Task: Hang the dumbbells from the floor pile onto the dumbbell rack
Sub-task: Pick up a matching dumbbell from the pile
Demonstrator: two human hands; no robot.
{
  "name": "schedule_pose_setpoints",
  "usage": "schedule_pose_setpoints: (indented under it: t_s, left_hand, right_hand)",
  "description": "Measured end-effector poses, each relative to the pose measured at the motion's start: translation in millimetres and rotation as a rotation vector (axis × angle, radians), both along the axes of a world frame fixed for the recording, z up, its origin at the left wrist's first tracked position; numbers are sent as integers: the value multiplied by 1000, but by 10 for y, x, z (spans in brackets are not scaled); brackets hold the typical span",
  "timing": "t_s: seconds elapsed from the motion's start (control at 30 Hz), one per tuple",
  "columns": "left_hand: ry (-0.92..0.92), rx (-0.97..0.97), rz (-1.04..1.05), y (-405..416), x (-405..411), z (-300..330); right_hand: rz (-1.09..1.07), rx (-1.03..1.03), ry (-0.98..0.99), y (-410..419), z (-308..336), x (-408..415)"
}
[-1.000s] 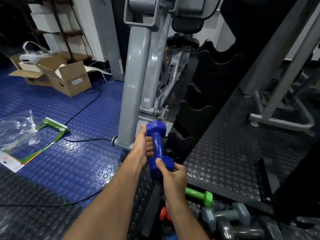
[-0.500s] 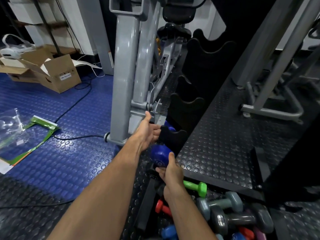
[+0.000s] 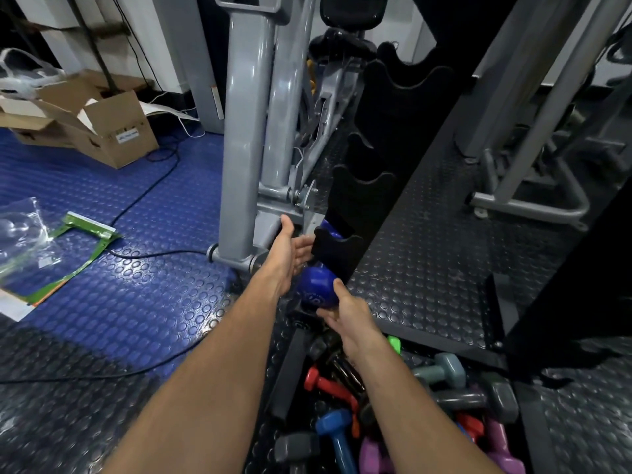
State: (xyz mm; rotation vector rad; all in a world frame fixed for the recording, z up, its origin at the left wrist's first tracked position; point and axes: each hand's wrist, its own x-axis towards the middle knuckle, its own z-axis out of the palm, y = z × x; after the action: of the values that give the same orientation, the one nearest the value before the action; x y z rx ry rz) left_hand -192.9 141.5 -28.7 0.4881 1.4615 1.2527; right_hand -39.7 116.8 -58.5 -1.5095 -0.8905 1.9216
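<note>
A blue dumbbell (image 3: 316, 289) lies in the lowest cradle of the black dumbbell rack (image 3: 362, 206), its far head showing behind the cradle plate. My right hand (image 3: 345, 314) grips the near head, thumb on top and fingers underneath. My left hand (image 3: 290, 248) is spread flat beside the cradle, fingertips reaching toward the handle and partly hidden by the plate. The cradles above are empty. The floor pile sits at bottom right: a red dumbbell (image 3: 325, 384), a smaller blue one (image 3: 337, 429), grey ones (image 3: 441, 371), purple ones (image 3: 502, 446) and a green one (image 3: 395, 343).
A grey machine frame (image 3: 242, 138) stands just left of the rack. A black cable (image 3: 143, 200) runs across the blue floor mat. An open cardboard box (image 3: 113, 131) and plastic packaging (image 3: 27, 241) lie at left. Another grey frame (image 3: 526, 200) stands at right.
The blue dumbbell went from upright in both hands down into the lowest cradle. My left hand let go of its handle and spread out; my right hand stays on the near head.
</note>
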Motion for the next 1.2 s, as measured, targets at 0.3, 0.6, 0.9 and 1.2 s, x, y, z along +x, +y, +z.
schedule_pose_setpoints:
  t_s: [0.3, 0.6, 0.9, 1.2]
  left_hand:
    - [20, 89, 229, -465, 365, -89]
    - [-73, 3, 379, -1137, 931, -287]
    - [-8, -186, 283, -1759, 1438, -715]
    - [33, -296, 183, -2057, 1875, -924]
  right_hand:
    - [106, 88, -135, -157, 140, 214]
    - [260, 132, -215, -405, 166, 587]
    - [413, 118, -334, -776, 37, 1030]
    - [510, 61, -470, -951, -330, 1539]
